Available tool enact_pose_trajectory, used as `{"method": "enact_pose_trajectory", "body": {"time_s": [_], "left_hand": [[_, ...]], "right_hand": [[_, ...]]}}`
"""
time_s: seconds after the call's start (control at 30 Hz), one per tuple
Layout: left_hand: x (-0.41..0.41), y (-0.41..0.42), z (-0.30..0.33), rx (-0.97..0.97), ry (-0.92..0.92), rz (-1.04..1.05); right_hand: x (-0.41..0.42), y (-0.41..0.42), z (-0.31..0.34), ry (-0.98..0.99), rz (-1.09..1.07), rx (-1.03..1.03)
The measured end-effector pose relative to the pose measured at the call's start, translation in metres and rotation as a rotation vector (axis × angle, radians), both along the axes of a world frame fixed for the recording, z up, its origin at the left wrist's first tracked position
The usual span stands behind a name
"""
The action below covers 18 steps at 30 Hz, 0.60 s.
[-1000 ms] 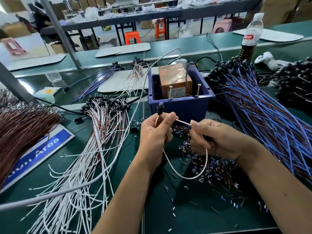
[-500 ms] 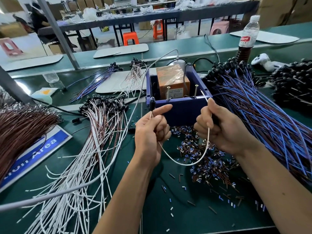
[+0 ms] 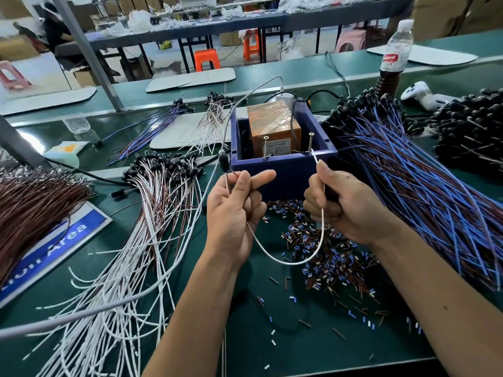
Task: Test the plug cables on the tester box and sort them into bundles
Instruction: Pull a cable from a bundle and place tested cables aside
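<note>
— What are the fingers doing?
— Left hand (image 3: 234, 213) pinches the white plug cable (image 3: 288, 261) below its black plug (image 3: 224, 161), forefinger out. Right hand (image 3: 345, 205) curls round the other end, bare tip touching a screw (image 3: 311, 142) on the blue tester box (image 3: 285, 170).
— Around them?
— White cable bundle (image 3: 152, 213) left, blue cable bundle (image 3: 413, 186) right.

two bare forearms, no sleeves in view; left hand (image 3: 231, 210), right hand (image 3: 351, 205) ungloved.

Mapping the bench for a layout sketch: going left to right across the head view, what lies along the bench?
Brown wire bundle → white cable bundle → left hand → right hand → blue cable bundle.
</note>
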<state>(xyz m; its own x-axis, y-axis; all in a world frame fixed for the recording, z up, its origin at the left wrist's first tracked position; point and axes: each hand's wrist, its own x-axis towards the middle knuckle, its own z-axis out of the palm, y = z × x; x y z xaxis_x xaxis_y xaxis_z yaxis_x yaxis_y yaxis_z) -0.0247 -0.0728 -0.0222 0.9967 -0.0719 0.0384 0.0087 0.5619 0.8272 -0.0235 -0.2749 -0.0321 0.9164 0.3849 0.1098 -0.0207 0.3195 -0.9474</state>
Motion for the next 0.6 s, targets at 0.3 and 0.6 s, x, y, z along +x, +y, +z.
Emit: {"method": "enact_pose_trajectory", "body": {"time_s": [0.3,0.6], "left_hand": [[0.005,-0.001,-0.005,0.104,0.015,0.188],[0.017,-0.023,0.005,0.431,-0.11,0.474]], "right_hand": [[-0.001,0.001,0.001,-0.005,-0.009,-0.021],[-0.001,0.001,0.001,0.001,-0.019,-0.038]]}}
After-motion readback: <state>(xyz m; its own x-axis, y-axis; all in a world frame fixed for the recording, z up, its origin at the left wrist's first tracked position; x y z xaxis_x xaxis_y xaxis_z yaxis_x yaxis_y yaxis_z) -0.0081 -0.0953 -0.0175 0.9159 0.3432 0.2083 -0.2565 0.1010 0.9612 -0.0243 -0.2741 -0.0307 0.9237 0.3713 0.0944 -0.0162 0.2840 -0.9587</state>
